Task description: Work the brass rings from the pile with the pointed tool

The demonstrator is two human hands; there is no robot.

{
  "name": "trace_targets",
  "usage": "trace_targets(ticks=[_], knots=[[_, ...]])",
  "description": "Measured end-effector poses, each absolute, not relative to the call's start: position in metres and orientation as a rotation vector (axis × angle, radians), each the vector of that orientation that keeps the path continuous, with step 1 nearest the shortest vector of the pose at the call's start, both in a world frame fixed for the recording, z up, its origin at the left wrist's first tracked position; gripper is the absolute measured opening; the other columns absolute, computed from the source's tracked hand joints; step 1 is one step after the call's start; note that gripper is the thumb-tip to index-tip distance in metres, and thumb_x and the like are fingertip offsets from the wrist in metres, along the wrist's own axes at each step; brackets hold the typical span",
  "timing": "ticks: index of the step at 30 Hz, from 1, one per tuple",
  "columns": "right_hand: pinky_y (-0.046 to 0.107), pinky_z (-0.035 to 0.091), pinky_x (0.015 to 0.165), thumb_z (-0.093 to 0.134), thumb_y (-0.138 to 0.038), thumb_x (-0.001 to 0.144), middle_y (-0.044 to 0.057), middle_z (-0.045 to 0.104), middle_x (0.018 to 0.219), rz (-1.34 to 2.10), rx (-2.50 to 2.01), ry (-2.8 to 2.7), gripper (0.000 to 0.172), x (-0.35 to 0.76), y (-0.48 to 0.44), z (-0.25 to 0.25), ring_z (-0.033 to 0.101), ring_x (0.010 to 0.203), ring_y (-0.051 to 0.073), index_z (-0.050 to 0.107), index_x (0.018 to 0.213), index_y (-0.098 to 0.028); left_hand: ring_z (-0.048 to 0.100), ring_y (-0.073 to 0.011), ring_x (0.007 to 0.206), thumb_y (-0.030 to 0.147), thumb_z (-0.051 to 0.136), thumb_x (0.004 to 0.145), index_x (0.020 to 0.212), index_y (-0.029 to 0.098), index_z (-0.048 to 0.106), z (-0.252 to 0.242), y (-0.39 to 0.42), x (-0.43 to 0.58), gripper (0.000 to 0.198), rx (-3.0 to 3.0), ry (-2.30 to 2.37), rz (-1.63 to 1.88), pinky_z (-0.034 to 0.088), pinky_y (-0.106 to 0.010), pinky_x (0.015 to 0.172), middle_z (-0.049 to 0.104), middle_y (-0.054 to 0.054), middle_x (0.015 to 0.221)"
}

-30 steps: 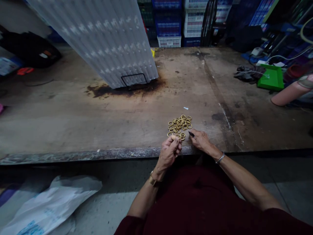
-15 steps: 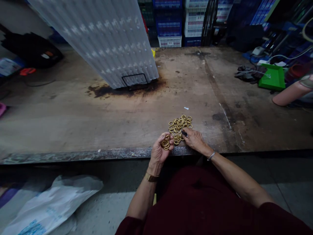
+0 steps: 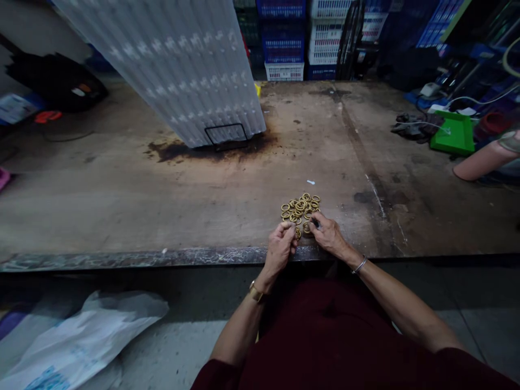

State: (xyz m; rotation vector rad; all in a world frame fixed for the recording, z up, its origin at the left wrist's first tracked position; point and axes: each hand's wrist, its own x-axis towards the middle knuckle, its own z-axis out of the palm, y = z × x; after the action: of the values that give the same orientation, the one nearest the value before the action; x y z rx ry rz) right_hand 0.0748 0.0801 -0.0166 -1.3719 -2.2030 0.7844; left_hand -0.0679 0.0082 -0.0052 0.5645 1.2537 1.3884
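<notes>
A loose pile of brass-coloured metal rings (image 3: 299, 206) lies on the wooden table near its front edge. My left hand (image 3: 281, 244), back of the hand up, is curled at the near left side of the pile. A few rings show at its fingertips; the rest of its palm is hidden. Across a small gap, my right hand (image 3: 328, 234) pinches a small black object (image 3: 315, 222), too covered to name. Some rings (image 3: 306, 228) sit right beside the right fingertips.
A ribbed, translucent plastic sheet stack (image 3: 174, 70) stands in a black wire holder (image 3: 226, 136) on the stained table (image 3: 122, 200). A green tray (image 3: 453, 133) and a pink cylinder (image 3: 483, 160) are at right. Crates (image 3: 283, 40) stand behind; a white bag (image 3: 93, 336) lies below left.
My left hand has turned from palm up, with rings lying in it, to palm down, and moved right toward the pile. The right hand has shifted slightly right, still pinching the black object.
</notes>
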Motion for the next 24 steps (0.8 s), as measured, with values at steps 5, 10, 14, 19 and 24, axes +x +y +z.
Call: trace_targets(ticks=[5,10,14,19,24], knots=[[0.021,0.034,0.056,0.044,-0.037,0.084,0.0,0.056,0.068,0.867,-1.237,-2.109,0.023,0.077,0.077,-0.011,0.044,0.056,0.011,0.059,0.088,-0.02,0.043,-0.0049,0.042,0.046,0.069,0.067,0.088,0.016,0.059,-0.002,0.017,-0.061,0.038,0.716,1.335,1.289,0.03,-0.016,0.036,0.051,0.006,0.057],[0.022,0.038,0.061,0.046,-0.039,0.082,0.0,0.055,0.069,0.99,-1.181,-2.009,0.023,0.076,0.075,-0.008,0.047,0.062,0.012,0.057,0.083,-0.019,0.04,-0.0046,0.041,0.039,0.069,0.067,0.072,0.017,0.058,0.001,0.023,-0.057,0.025,0.797,1.349,1.331,0.028,-0.016,0.039,0.048,0.007,0.05],[0.022,0.04,0.062,0.047,-0.039,0.078,-0.002,0.053,0.067,1.097,-1.188,-1.89,0.022,0.075,0.077,-0.006,0.047,0.062,0.012,0.054,0.075,-0.019,0.04,-0.0044,0.041,0.038,0.068,0.068,0.069,0.017,0.057,0.001,0.024,-0.055,0.024,0.851,1.33,1.321,0.029,-0.016,0.039,0.049,0.007,0.051],[0.023,0.039,0.061,0.049,-0.042,0.076,-0.003,0.051,0.065,1.164,-1.217,-1.83,0.024,0.075,0.078,-0.003,0.045,0.06,0.011,0.051,0.07,-0.019,0.042,-0.0039,0.04,0.049,0.066,0.07,0.072,0.017,0.055,-0.003,0.023,-0.054,0.035,0.824,1.257,1.211,0.029,-0.016,0.037,0.052,0.005,0.054],[0.022,0.038,0.059,0.05,-0.04,0.076,-0.003,0.051,0.063,1.239,-1.198,-1.788,0.023,0.074,0.077,0.001,0.045,0.059,0.01,0.054,0.071,-0.018,0.041,-0.0028,0.039,0.053,0.072,0.063,0.072,0.017,0.05,-0.006,0.022,-0.053,0.044,0.639,1.051,1.205,0.024,-0.014,0.035,0.052,0.006,0.056]])
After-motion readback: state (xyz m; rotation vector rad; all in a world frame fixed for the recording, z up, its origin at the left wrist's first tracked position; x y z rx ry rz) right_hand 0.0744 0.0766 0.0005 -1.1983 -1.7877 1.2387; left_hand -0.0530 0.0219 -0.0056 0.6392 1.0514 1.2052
